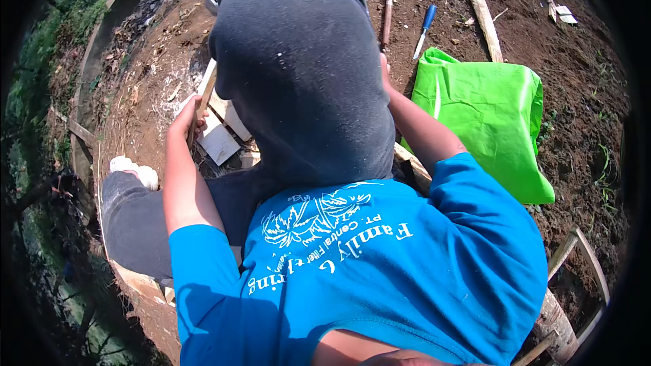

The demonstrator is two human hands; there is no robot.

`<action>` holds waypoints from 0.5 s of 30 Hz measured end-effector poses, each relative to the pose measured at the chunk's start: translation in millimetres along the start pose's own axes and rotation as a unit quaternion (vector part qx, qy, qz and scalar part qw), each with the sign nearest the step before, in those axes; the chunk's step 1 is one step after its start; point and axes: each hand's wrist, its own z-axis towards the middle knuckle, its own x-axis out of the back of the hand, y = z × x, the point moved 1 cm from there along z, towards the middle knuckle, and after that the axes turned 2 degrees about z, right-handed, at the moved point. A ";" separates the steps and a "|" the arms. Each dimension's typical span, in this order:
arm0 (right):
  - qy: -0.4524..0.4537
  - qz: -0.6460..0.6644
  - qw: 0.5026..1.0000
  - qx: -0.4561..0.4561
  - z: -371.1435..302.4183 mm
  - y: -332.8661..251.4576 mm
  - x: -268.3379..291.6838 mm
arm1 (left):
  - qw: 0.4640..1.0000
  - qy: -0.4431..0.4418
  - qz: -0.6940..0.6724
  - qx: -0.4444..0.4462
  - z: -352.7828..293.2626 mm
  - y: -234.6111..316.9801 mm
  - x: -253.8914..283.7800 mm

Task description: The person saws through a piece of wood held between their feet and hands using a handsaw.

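My left hand (187, 119) is closed around a narrow strip of wood (207, 81) beside my raised knee. The strip's far part runs behind the dark trouser leg (305, 74). Below that hand lie pale cut wood pieces (219, 145) on the ground. On the other side of the knee, only a bit of my right hand (384, 72) shows; its fingers are hidden behind the leg. Just beyond it lies a hammer (388, 13) with a reddish-brown handle. A blue-handled chisel (425, 30) rests on the soil to the right of the hammer.
A bright green bag or sheet (478, 108) lies at the right. Behind it stretches a long wooden slat (478, 10) on brown soil. White footwear (135, 171) shows at the left. Wooden bars (566, 312) stand at the lower right, and greenery borders the left.
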 end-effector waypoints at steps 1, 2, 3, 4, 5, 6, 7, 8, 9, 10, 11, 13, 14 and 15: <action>0.002 -0.020 1.000 -0.001 -1.9 4.2 -1.2 | 0.999 -0.024 0.043 -0.003 -11.7 20.6 -8.5; 0.000 -0.039 0.999 0.004 -0.6 6.2 -1.8 | 0.998 -0.037 0.042 -0.022 -8.9 30.8 -8.7; -0.002 -0.056 0.998 0.000 -3.4 11.5 -1.4 | 0.995 -0.007 0.064 -0.079 -19.0 31.7 -15.3; -0.006 -0.070 0.998 0.005 2.4 11.1 0.9 | 0.992 -0.004 0.100 -0.081 -15.7 29.7 -6.5; -0.014 -0.079 0.997 0.010 7.5 10.3 0.9 | 0.997 0.005 0.066 -0.043 -17.4 23.8 4.6; -0.022 -0.091 0.996 0.007 10.4 13.0 0.6 | 0.997 0.009 0.067 -0.033 -9.7 9.8 7.8; -0.021 -0.092 0.996 0.003 16.3 15.5 3.7 | 0.997 -0.003 0.074 -0.036 -10.1 10.4 8.1; -0.018 -0.086 0.996 -0.001 21.6 15.8 8.2 | 0.996 0.004 0.063 -0.058 3.5 7.8 13.4; -0.014 -0.081 0.997 -0.005 25.9 17.1 11.4 | 0.995 0.011 0.053 -0.080 15.0 1.4 15.9; -0.004 -0.068 0.998 -0.017 32.6 21.5 20.3 | 0.995 0.012 0.051 -0.082 11.4 6.7 11.4; 0.008 -0.050 0.998 -0.028 38.2 26.0 30.2 | 0.995 0.013 0.050 -0.085 3.0 15.5 10.6; 0.040 0.006 0.998 -0.053 48.9 32.0 59.2 | 0.994 0.023 0.063 -0.085 -31.7 30.7 5.5; 0.053 0.052 0.996 -0.056 57.9 27.8 72.6 | 0.995 0.024 0.056 -0.080 -35.0 28.9 11.7; 0.070 0.102 0.990 -0.062 68.1 23.9 89.2 | 0.996 0.021 0.051 -0.072 -32.7 25.3 14.3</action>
